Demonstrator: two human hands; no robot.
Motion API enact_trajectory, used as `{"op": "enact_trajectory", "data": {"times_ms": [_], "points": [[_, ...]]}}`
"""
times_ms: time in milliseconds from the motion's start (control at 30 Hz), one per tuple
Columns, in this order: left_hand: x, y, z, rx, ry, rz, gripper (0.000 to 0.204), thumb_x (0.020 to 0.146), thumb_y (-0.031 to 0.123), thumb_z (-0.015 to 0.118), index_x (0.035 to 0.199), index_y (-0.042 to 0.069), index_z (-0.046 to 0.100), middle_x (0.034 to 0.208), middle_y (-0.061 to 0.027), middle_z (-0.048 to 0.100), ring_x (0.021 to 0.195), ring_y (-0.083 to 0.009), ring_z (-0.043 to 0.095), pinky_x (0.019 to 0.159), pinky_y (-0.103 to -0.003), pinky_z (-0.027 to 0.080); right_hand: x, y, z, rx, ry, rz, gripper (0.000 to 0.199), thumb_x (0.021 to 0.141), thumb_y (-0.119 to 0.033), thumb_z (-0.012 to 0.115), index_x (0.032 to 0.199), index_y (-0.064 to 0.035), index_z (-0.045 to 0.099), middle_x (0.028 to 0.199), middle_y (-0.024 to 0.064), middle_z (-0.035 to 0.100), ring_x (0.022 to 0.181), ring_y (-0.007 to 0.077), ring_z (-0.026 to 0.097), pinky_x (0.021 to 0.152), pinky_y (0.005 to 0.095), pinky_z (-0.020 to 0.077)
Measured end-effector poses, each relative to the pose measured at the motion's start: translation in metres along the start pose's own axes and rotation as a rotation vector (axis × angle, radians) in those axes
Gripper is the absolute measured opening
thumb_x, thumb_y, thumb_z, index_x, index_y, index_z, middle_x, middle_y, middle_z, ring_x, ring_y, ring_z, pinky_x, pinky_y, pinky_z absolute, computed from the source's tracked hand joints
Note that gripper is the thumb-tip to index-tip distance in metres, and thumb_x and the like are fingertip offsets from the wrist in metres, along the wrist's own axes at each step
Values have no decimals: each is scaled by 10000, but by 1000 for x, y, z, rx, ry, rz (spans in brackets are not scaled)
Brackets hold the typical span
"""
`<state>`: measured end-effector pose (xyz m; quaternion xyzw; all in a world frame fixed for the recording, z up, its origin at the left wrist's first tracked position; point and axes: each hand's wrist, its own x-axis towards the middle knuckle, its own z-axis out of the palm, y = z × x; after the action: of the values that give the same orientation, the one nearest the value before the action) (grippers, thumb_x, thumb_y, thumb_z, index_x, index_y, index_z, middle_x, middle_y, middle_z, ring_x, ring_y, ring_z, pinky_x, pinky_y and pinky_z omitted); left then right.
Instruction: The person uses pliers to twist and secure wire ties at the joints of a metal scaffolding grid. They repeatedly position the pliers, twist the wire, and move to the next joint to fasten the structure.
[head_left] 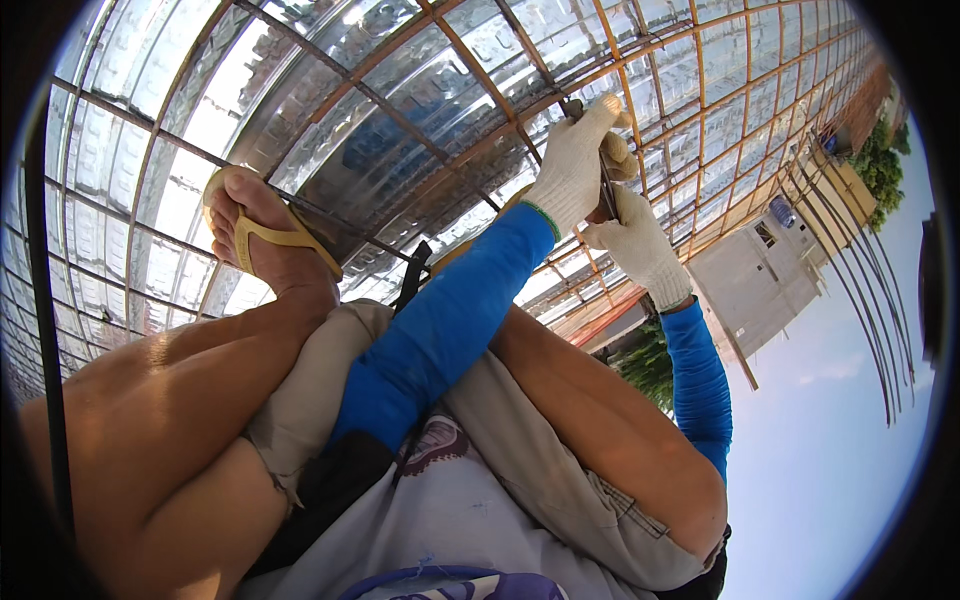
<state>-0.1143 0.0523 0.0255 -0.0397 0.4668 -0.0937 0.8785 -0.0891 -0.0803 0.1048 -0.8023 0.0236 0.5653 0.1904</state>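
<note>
White-gloved hands (575, 175) grip what seems a dark tool (607, 188); purple print (520, 587) marks the shirt (490, 510).

Mesh (513, 122): thin steel bars, rust-brown where lit, darker in shade, crossed into a grid of open, roughly four-sided cells; bars are rendered curved by the lens. Slender dark rod (607, 185): held in a grip, seen in front of the mesh, set nearly upright in the view with a slight slant; both ends covered. Dark blunt piece (572, 108): partly exposed at the grip's edge, seen against a long bar of the mesh. Whether rod and piece are joined could not be determined.
</note>
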Motion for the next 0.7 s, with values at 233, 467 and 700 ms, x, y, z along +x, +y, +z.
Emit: {"op": "enact_trajectory", "data": {"times_ms": [233,467,700], "points": [[3,0,5,304,171,152,490,1000,392,746,937,-92,700,540,-41,542,425,-183,544,436,-363,462,-3,-17,8,-62,33,121,129,928,-113,639,985,3,642,755,34,605,638,123,574,562,306,469],[5,4,-10,-72,-105,-64,410,1071,352,694,1146,-51,682,639,-16,576,621,-177,637,549,-348,492,4,-46,-36,480,-408,474,108,943,-101,666,852,-75,614,605,-10,497,468,132,457,464,318,384],[5,1,9,130,131,84,335,1030,262,690,976,-68,703,591,-35,537,458,-190,538,460,-382,480,-7,-22,-22,132,-63,178,342,913,-163,735,1165,66,705,915,74,726,838,134,692,751,303,560]]}}
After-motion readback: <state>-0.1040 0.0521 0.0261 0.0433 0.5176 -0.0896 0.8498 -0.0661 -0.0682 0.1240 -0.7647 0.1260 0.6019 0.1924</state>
